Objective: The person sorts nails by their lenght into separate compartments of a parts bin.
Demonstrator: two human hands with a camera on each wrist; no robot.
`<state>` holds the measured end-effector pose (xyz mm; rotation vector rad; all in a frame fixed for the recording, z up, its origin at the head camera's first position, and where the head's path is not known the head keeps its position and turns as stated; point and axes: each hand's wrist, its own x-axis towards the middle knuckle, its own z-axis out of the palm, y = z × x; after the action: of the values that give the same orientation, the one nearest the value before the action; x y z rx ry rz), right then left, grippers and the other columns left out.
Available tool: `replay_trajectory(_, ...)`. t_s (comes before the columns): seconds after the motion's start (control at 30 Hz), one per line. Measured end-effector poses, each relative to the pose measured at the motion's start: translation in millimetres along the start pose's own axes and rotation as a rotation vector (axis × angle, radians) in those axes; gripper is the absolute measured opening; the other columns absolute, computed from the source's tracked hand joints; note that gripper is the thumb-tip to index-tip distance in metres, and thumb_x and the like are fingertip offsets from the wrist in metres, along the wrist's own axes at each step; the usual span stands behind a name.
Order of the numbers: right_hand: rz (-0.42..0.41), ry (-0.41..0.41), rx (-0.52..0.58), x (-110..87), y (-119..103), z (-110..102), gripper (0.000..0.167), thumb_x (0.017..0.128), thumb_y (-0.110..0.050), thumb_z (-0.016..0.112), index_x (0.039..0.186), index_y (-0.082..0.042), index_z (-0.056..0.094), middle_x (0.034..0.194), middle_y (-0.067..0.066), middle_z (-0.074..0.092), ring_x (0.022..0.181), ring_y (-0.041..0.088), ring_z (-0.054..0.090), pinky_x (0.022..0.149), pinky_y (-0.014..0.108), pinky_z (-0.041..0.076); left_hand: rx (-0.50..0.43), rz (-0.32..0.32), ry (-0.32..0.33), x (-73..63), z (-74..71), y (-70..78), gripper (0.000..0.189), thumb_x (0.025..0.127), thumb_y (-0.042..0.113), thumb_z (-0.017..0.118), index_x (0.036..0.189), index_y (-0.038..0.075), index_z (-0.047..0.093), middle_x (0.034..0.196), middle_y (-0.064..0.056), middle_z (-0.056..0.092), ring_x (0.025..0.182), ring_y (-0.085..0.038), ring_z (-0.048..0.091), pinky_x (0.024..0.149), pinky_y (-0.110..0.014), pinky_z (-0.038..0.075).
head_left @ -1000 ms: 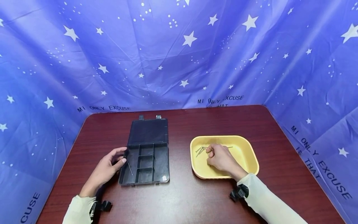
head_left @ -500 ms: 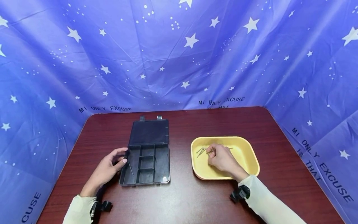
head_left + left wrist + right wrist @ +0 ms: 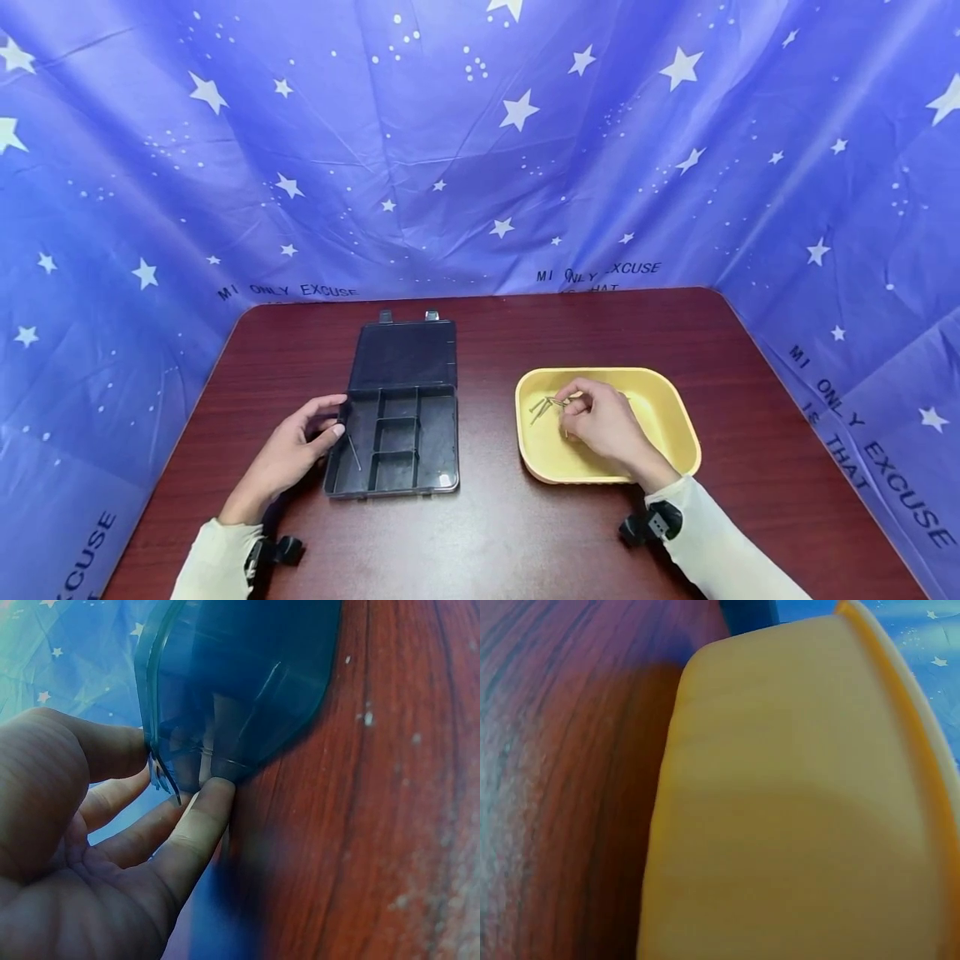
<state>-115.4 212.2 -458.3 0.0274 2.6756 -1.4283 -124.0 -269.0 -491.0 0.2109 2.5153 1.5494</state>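
My left hand grips the left side of a dark plastic compartment box, lid lying open behind it. In the left wrist view, the thumb and fingers of the left hand pinch the rim of the box. A thin nail lies in its left compartment. My right hand reaches into a yellow tub, fingers curled at a small pile of nails. A nail appears held between thumb and fingers, partly hidden. The right wrist view shows only the outside of the tub.
Both containers stand on a dark red wooden table, the box on the left and the tub on the right. A blue star-printed curtain hangs around the back and sides. Dark camera mounts sit on both wrists.
The right index finger has straightened slightly toward the nails, with the hand still in the tub. The left hand keeps its hold on the box. The head view has shifted slightly.
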Motion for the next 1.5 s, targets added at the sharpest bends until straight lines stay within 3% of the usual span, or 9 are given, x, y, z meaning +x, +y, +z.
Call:
replay_trajectory(0.23, 0.0, 0.008, 0.173, -4.2, -8.6, -5.4, 0.036, 0.083, 0.007, 0.068, 0.119, 0.002, 0.071, 0.09, 0.018, 0.074, 0.069, 0.019, 0.072, 0.065, 0.036, 0.064, 0.02, 0.008, -0.008, 2.5, -0.3, 1.3, 0.047, 0.105, 0.018, 0.068, 0.15, 0.013, 0.054, 0.15, -0.021, 0.057, 0.115, -0.006, 0.064, 0.075, -0.031, 0.059)
replay_trajectory(0.47, -0.084, 0.058, 0.172, -7.9, -28.0, -13.3, 0.038, 0.083, 0.01, 0.069, 0.121, 0.005, 0.071, 0.095, 0.018, 0.074, 0.073, 0.011, 0.07, 0.067, 0.027, 0.061, 0.003, 0.009, -0.003, 1.7, 1.2, -1.0, 0.046, 0.105, 0.016, 0.068, 0.149, 0.012, 0.054, 0.149, -0.022, 0.057, 0.113, -0.001, 0.063, 0.075, -0.03, 0.059)
replay_trajectory(0.67, -0.099, 0.033, 0.305, -11.2, -44.5, -18.6, 0.037, 0.088, 0.013, 0.067, 0.125, 0.007, 0.069, 0.101, 0.024, 0.07, 0.078, 0.014, 0.075, 0.072, 0.033, 0.065, 0.0, 0.008, -0.003, 1.6, 0.7, -0.7, 0.046, 0.105, 0.014, 0.067, 0.149, 0.01, 0.054, 0.148, -0.023, 0.057, 0.111, -0.001, 0.063, 0.076, -0.03, 0.06)
replay_trajectory(0.8, -0.149, 0.036, 0.383, -11.2, -62.3, -21.7, 0.038, 0.091, 0.012, 0.068, 0.128, 0.007, 0.067, 0.103, 0.018, 0.072, 0.084, 0.02, 0.078, 0.073, 0.036, 0.065, 0.002, 0.009, -0.001, 1.5, 0.0, -0.5, 0.046, 0.105, 0.012, 0.067, 0.149, 0.009, 0.054, 0.147, -0.024, 0.057, 0.109, 0.001, 0.063, 0.076, -0.029, 0.059)
replay_trajectory(1.0, -0.255, 0.07, 0.499, -11.9, -93.4, -27.1, 0.036, 0.091, 0.012, 0.072, 0.126, 0.006, 0.068, 0.097, 0.0, 0.077, 0.082, 0.015, 0.078, 0.073, 0.036, 0.065, -0.002, 0.011, -0.005, 0.6, 0.6, -0.8, 0.046, 0.105, 0.013, 0.067, 0.149, 0.009, 0.054, 0.146, -0.023, 0.057, 0.107, 0.0, 0.063, 0.075, -0.029, 0.059)
replay_trajectory(1.17, -0.32, 0.072, 0.558, -14.4, -111.8, -29.2, 0.036, 0.09, 0.013, 0.073, 0.123, -0.001, 0.071, 0.098, 0.001, 0.078, 0.082, 0.016, 0.078, 0.073, 0.035, 0.065, -0.017, -0.003, -0.013, -0.4, 0.6, -0.6, 0.047, 0.105, 0.015, 0.067, 0.15, 0.01, 0.053, 0.149, -0.022, 0.057, 0.112, -0.002, 0.063, 0.076, -0.03, 0.059)
replay_trajectory(1.5, -0.335, 0.058, 0.577, -16.5, -120.6, -26.8, 0.037, 0.089, 0.013, 0.073, 0.124, 0.001, 0.07, 0.098, 0.002, 0.078, 0.083, 0.018, 0.079, 0.073, 0.035, 0.065, -0.03, -0.02, -0.008, -0.4, -0.4, 0.1, 0.047, 0.106, 0.017, 0.067, 0.15, 0.013, 0.053, 0.15, -0.021, 0.056, 0.116, -0.01, 0.064, 0.077, -0.03, 0.06)
